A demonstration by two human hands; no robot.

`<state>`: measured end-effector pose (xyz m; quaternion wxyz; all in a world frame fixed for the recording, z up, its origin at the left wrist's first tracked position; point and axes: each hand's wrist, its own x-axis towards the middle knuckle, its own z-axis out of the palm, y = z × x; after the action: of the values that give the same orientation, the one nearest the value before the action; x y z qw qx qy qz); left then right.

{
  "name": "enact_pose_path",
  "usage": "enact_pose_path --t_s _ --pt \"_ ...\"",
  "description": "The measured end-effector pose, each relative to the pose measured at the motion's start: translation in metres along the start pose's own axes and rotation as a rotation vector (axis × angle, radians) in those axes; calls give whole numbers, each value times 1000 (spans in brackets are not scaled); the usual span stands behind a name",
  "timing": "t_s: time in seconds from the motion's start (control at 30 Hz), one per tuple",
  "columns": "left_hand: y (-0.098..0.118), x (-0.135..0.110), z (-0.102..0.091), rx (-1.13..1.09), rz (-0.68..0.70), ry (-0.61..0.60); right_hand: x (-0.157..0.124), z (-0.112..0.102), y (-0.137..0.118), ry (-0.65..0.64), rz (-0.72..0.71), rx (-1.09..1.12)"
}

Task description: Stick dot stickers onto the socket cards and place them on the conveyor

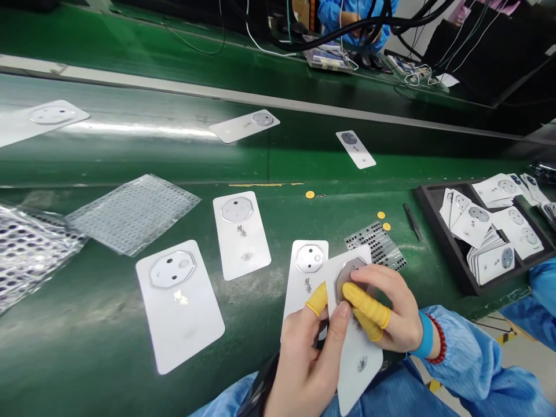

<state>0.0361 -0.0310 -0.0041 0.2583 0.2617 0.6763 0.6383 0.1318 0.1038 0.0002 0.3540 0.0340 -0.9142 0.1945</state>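
A white phone back cover (362,364) with a grey round camera plate is tilted in my hands, above the bench near its front edge. My left hand (304,353) grips its left edge between thumb and fingers, with a yellow finger cot on one finger. Closed in at the camera plate is my right hand (393,313), two digits in yellow finger cots pressed against it; anything small under those fingertips is hidden. Partly behind my left hand lies another white cover (299,286). Beside the held cover rests a clear sheet of small black dots (382,246).
More covers lie left, a white cover (241,249) and a larger one (182,324), near bubble wrap (134,211). Tweezers (412,223) and yellow discs (310,195) are right of centre. A black tray (447,255) holds stacked covers. Across the bench works another person (332,17).
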Motion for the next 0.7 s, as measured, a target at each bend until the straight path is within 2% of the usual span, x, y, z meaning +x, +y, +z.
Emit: enact_pose_path --t_s 0.07,0.13,0.2,0.27,0.33,0.47,0.53,0.63,0.7 --pt "3 2 0 -20 -1 -7 2 2 -3 75 152 132" --pt "5 4 0 -33 0 -45 5 5 -5 197 369 258" --pt "5 7 0 -39 19 -88 9 9 -5 254 590 444" --pt "2 9 1 -46 14 -120 13 14 -2 184 767 703" --pt "-5 11 1 -65 -44 -129 17 19 3 110 877 897" --pt "-20 19 1 -160 -211 -122 19 32 14 188 953 891" --pt "-25 25 0 -209 -267 -96 14 38 16 214 960 956" --pt "-30 36 0 -231 -348 45 -1 45 16 124 929 1174" --pt "-32 43 2 -179 -371 121 -11 41 22 28 905 1157"
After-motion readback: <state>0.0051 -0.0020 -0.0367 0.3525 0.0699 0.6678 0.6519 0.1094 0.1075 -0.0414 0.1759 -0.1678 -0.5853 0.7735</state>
